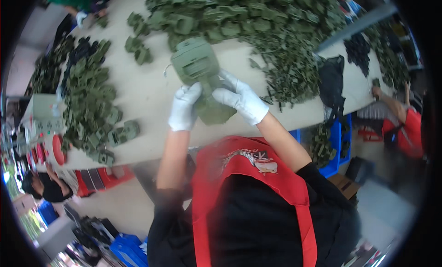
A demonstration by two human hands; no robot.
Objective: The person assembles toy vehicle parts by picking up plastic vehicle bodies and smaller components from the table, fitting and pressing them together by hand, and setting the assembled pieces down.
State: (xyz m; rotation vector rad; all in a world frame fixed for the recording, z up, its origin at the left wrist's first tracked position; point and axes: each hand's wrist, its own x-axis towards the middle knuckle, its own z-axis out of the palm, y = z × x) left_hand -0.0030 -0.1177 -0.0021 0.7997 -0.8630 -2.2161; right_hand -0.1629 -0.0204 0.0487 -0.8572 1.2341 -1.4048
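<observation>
An olive-green plastic housing is held up over the near part of the table. It has a blocky, slotted upper end, a narrow middle and a wider lower end. My left hand, in a white glove, grips its narrow middle from the left, thumb on the front. From the right, my white-gloved right hand pinches the same middle with thumb and fingers. The fingers behind the housing are hidden. A thin light wire end shows beside the housing's upper left edge.
A big heap of green housings covers the table's far side, with small green parts at right. More housings lie at left. A grey bar and black bag stand right. Co-workers work around the table.
</observation>
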